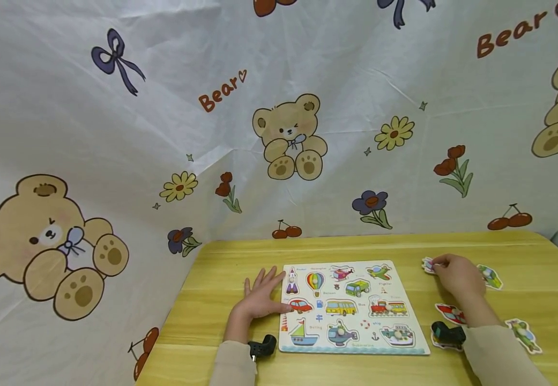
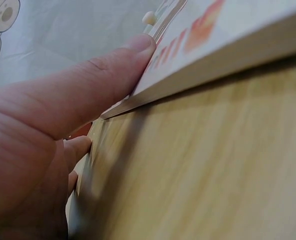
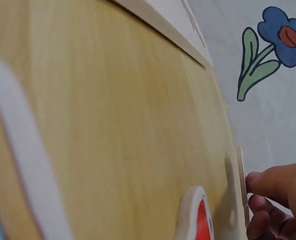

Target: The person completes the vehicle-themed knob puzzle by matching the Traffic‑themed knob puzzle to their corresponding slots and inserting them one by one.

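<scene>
Beige sleeves (image 1: pixel 500 354) are being worn, the vehicle puzzle board (image 1: pixel 363 307) is being touched by a spread left hand (image 1: pixel 260 297), and a small piece (image 1: pixel 426 265) pinched by the right hand (image 1: pixel 459 276).

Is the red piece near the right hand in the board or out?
Out: the red piece lies on the table, right of the board.

A puzzle board (image 1: pixel 396 289) lies on the bench (image 1: pixel 206 311), with a cloth (image 1: pixel 336 206) behind the bench. The left hand (image 1: pixel 260 300) touches the board's left side. On the board, the bus (image 1: pixel 341 307) sits between the car (image 1: pixel 300 306) and the train (image 1: pixel 387 307). Right of the board, a small piece (image 1: pixel 428 265) is in the right hand (image 1: pixel 459 279). A loose piece (image 1: pixel 491 276) lies just right of that hand. A second piece (image 1: pixel 449 313) lies between the board and the right arm (image 1: pixel 493 346). Another piece (image 1: pixel 523 335) lies right of that arm.
</scene>
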Available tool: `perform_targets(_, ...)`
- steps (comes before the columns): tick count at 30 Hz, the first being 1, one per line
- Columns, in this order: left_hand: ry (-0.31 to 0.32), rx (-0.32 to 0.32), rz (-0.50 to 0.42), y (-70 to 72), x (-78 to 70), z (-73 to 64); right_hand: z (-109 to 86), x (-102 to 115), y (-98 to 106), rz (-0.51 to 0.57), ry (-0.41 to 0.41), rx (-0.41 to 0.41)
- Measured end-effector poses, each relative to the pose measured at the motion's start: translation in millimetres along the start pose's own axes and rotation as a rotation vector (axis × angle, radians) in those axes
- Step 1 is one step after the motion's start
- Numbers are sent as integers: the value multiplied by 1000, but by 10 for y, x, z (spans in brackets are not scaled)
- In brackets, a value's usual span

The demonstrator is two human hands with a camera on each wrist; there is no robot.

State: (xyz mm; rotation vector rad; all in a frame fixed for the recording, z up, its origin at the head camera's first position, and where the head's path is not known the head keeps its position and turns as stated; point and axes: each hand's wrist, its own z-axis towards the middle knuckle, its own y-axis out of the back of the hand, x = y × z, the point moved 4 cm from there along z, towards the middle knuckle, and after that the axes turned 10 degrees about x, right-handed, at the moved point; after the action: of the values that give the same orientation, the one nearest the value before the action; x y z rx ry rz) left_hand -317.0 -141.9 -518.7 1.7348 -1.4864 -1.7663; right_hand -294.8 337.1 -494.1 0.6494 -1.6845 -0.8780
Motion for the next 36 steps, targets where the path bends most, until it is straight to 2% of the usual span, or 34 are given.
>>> perform_targets(8, -1, 1, -3, 4, 9, 2, -10, 172, -4, -24, 88, -16)
perform_targets(16, 7, 3, 11, -24, 16, -12, -36, 411, -96, -6, 148, -24)
perform_targets(24, 2, -7, 8, -6, 14, -3, -118, 811, -109, 62, 213, -2)
perform_targets(36, -2, -4, 8, -27, 40, 9, -181, 1112, -420, 32, 302, 49)
